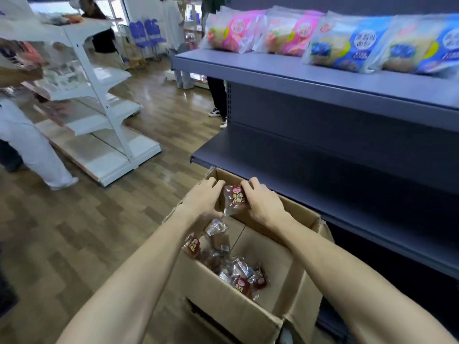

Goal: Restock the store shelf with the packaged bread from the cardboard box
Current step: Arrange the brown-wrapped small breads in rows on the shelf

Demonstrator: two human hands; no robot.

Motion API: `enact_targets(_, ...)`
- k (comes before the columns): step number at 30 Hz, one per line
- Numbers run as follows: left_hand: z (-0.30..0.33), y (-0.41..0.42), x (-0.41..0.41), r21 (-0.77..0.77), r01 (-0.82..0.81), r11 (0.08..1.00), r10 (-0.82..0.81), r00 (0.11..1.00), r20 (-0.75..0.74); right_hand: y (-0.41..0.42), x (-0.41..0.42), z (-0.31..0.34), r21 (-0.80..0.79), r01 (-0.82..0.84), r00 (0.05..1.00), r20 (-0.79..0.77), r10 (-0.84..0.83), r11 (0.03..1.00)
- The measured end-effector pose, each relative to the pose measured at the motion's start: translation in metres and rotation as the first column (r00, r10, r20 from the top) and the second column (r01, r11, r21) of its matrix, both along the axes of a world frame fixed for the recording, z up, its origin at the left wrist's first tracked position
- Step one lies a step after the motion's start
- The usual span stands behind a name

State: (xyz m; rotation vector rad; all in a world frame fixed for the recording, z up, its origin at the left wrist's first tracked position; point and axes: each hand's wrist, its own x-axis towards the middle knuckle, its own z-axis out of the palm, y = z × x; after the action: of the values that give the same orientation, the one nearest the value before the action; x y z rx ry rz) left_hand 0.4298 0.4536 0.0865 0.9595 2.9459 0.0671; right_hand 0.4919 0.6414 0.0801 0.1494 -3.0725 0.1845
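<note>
Both hands, left (202, 198) and right (264, 203), grip one packet (234, 199) above the box (231, 311); lower shelf (323, 175) bare, more packets (238, 271) remain.

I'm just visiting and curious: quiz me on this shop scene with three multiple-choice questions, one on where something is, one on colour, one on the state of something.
1. Where is the dark-wrapped bread packet that both hands hold?
A. Above the open cardboard box
B. On the top shelf
C. On the floor

2. What colours are the big bread bags on the top shelf?
A. All green
B. Pink and blue
C. All brown

3. What is the state of the middle shelf beside the box?
A. Full of packets
B. Bare in the part that shows
C. Covered by a cloth

Answers:
1 A: the left hand and right hand grip it over the box.
2 B: two pink bags sit left of two blue ones.
3 B: no packets lie on it.
</note>
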Motion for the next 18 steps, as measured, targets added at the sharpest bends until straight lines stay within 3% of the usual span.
enact_targets(4,0.029,-0.004,-0.005,0.014,0.031,0.999,-0.028,0.99,-0.14,-0.002,-0.008,0.043,0.06,0.031,0.996,-0.088,-0.026,0.998)
enact_targets(12,0.112,-0.004,-0.021,0.049,-0.003,0.999,0.016,0.963,-0.269,0.008,-0.021,0.153,0.133,0.088,0.958,-0.283,-0.047,0.987)
enact_targets(18,0.193,0.015,-0.024,0.061,0.021,0.998,0.005,0.914,-0.406,0.027,-0.023,0.237,0.269,0.058,0.91,-0.41,0.06,0.961)
